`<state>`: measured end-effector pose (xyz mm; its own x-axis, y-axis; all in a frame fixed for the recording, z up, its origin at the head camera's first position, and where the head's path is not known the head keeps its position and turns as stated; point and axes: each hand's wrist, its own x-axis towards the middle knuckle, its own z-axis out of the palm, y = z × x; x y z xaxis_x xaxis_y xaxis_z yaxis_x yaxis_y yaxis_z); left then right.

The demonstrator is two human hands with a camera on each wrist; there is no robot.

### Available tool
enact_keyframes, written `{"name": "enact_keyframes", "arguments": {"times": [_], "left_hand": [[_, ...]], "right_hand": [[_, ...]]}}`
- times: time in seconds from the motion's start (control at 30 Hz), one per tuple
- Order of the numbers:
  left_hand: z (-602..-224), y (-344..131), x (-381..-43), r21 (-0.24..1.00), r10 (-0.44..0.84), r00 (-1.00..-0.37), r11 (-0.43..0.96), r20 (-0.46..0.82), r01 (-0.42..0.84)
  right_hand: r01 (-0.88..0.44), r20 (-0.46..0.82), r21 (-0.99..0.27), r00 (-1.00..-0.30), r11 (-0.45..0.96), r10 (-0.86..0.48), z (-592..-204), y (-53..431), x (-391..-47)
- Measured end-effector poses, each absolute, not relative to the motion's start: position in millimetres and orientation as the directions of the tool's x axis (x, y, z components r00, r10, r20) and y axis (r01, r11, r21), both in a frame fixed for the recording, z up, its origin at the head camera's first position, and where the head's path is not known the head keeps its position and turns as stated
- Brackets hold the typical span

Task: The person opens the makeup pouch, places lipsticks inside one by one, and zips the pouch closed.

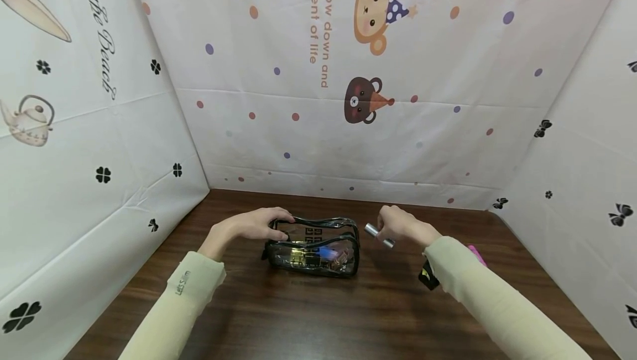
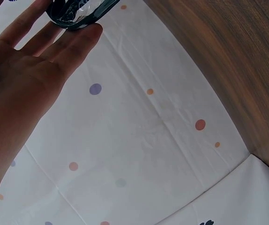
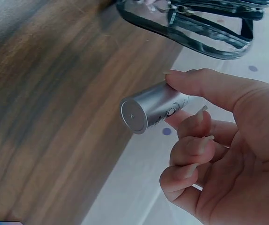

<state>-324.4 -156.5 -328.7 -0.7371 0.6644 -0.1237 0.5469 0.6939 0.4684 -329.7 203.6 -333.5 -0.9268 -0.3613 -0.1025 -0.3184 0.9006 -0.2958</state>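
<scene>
Clear pouch [image 1: 314, 246]: on the surface [image 1: 298, 316], near its far edge
Left hand [image 1: 255, 224]: grasping the pouch's left end
Right hand [image 1: 397, 224]: pinching a silver cylinder [image 3: 154, 107]

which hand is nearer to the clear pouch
Left. The left hand holds the clear pouch at its left end; the right hand is apart from it, beyond its right end, pinching a silver tube.

Pouch [image 1: 318, 245] partly outside both wrist views
</scene>
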Motion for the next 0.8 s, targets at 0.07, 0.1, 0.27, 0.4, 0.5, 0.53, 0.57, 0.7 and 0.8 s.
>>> {"name": "enact_keyframes", "arguments": {"times": [0.07, 0.1, 0.27, 0.4, 0.5, 0.53, 0.57, 0.7, 0.8], "left_hand": [[-329, -156, -324, 0.467, 0.667, -0.735, 0.692, -0.123, 0.55], [-329, -157, -324, 0.468, 0.666, -0.735, 0.693, -0.124, 0.549], [-329, -157, -324, 0.467, 0.666, -0.735, 0.693, -0.124, 0.549], [-329, -158, -324, 0.468, 0.666, -0.736, 0.693, -0.122, 0.549], [-329, -158, -324, 0.466, 0.671, -0.733, 0.687, -0.113, 0.557], [-329, -157, -324, 0.465, 0.671, -0.733, 0.687, -0.112, 0.559], [-328, -157, -324, 0.466, 0.671, -0.733, 0.687, -0.112, 0.557], [-328, -156, -324, 0.46, 0.675, -0.729, 0.686, -0.112, 0.564], [-328, -156, -324, 0.448, 0.681, -0.724, 0.684, -0.108, 0.576]], "right_hand": [[-0.315, -0.101, -0.291, -0.929, 0.904, -0.356, -329, 203, -329], [-0.316, -0.101, -0.29, -0.929, 0.903, -0.357, -327, 202, -329], [-0.315, -0.106, -0.286, -0.928, 0.905, -0.357, -317, 199, -329], [-0.362, -0.079, -0.259, -0.916, 0.896, -0.393, -311, 196, -330], [-0.38, -0.07, -0.259, -0.909, 0.888, -0.41, -306, 194, -330], [-0.376, -0.071, -0.263, -0.911, 0.888, -0.406, -304, 193, -329], [-0.378, -0.069, -0.267, -0.91, 0.886, -0.409, -303, 192, -329], [-0.381, -0.062, -0.268, -0.91, 0.885, -0.411, -298, 188, -329], [-0.388, -0.057, -0.261, -0.908, 0.884, -0.415, -295, 184, -329]]}}
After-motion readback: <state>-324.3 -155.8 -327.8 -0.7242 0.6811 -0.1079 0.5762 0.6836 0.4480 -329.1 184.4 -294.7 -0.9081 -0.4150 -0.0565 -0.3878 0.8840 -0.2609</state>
